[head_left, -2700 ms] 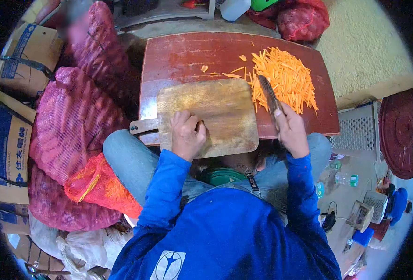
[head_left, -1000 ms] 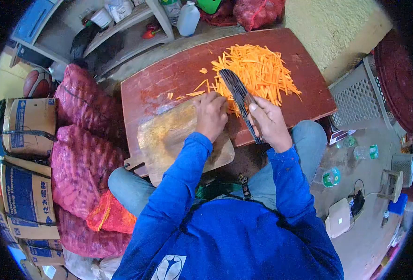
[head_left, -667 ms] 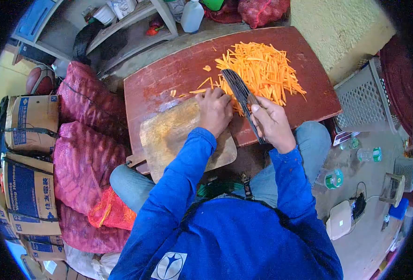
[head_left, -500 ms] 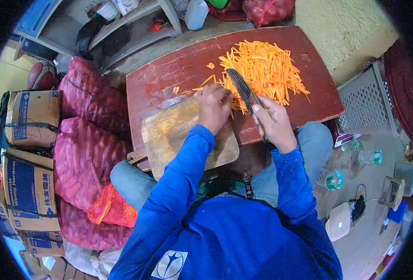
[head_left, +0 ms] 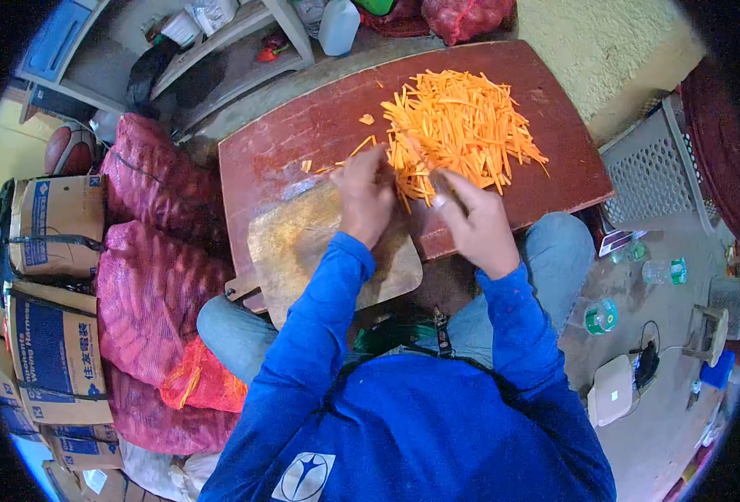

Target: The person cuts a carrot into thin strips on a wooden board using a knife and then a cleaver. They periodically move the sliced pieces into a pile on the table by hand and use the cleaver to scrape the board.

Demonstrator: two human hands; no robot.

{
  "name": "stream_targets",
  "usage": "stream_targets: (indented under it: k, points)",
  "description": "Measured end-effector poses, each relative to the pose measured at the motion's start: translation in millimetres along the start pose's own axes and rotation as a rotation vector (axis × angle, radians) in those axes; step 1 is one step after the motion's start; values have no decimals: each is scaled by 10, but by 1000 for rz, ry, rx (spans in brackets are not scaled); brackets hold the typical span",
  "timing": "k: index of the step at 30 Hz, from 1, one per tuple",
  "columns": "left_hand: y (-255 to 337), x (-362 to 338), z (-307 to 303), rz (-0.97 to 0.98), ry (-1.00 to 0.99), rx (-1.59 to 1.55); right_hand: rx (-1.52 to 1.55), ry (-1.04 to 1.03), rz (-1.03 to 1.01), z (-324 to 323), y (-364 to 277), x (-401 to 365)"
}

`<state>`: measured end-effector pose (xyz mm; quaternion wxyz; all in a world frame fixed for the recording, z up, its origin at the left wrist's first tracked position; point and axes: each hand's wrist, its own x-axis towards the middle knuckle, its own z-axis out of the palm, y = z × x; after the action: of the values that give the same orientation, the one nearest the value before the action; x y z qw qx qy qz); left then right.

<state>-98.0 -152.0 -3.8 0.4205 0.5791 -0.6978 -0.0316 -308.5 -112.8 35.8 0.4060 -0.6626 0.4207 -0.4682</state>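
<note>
A heap of orange carrot strips [head_left: 466, 125] lies on the dark red tabletop [head_left: 286, 134]. At its near left edge is my left hand [head_left: 366, 194], fingers curled in; whatever they hold is hidden. My right hand [head_left: 477, 224] is closed at the near side of the heap, thumb and forefinger pinched around the knife [head_left: 423, 153], whose blade shows only as a faint, blurred strip against the carrots. Below my left hand a worn wooden cutting board [head_left: 290, 243] overhangs the table's front edge. A few loose strips and bits lie left of the heap.
Red mesh sacks [head_left: 156, 276] and cardboard boxes [head_left: 59, 351] are stacked at the left. A grey shelf [head_left: 219, 50] stands behind the table. A perforated plastic crate [head_left: 659, 180] sits right, with plastic bottles [head_left: 602, 315] on the floor.
The knife has turned from showing its broad dark blade to a thin blurred strip. My right hand has shifted slightly left and down; my left hand has moved slightly left.
</note>
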Motion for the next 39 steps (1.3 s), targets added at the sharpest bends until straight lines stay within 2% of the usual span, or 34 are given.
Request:
stream_targets:
  k: [1, 2, 3, 5, 6, 7, 9, 10, 11, 13, 14, 16, 19, 21, 23, 24, 25, 27, 33, 39]
  points:
    - [-65, 48, -1, -103, 35, -108, -353, 76, -312, 27, -5, 11]
    - [-153, 132, -4, -218, 117, -453, -486, 21, -311, 10, -69, -40]
    - [-181, 214, -88, -214, 112, -455, -487, 27, -309, 13, -134, -59]
    - [-227, 363, -341, -434, 92, -602, -712, -146, -262, 39, -202, -98]
    - [-400, 401, -363, -387, 1, -483, -750, -131, -315, 76, -133, -117]
    - [-279, 449, -451, -388, -1, -476, -743, -130, -313, 89, -149, -128]
    - [-72, 540, -619, -32, -215, 105, -822, -192, -297, 105, -208, -146]
    - [-90, 574, -605, -68, -308, 67, -821, -192, -298, 115, -202, -153]
    - [-78, 616, -576, -68, -308, 67, -845, -195, -310, 120, -189, -162]
    - [-37, 725, -499, -57, -351, 283, -874, -199, -325, 114, -195, -174]
    - [-89, 787, -430, -57, -346, 282, -862, -195, -338, 105, -202, -171]
    - [-342, 885, -206, -62, -208, 293, -851, -191, -359, 84, -222, -160]
    - [-909, 991, -59, -179, -213, 127, -776, -183, -322, 38, -206, -142]
    - [-1046, 932, -165, -193, -205, 90, -655, -108, -201, -3, -117, -119]
    - [-1022, 831, -307, -258, -360, 200, -587, -88, -158, -46, -105, -82]
    - [-1028, 788, -386, -160, -436, 280, -531, -64, -117, -62, -133, -64]
    - [-1042, 753, -417, -164, -441, 281, -476, -41, -79, -72, -164, -52]
    - [-1067, 721, -455, -63, -601, 176, -474, -50, -45, -58, -171, -45]
    - [-1146, 743, -283, 93, -638, 145, -541, -71, -126, 16, -99, -65]
    - [-1172, 684, -228, 47, -589, 133, -577, -93, -107, 49, -51, -83]
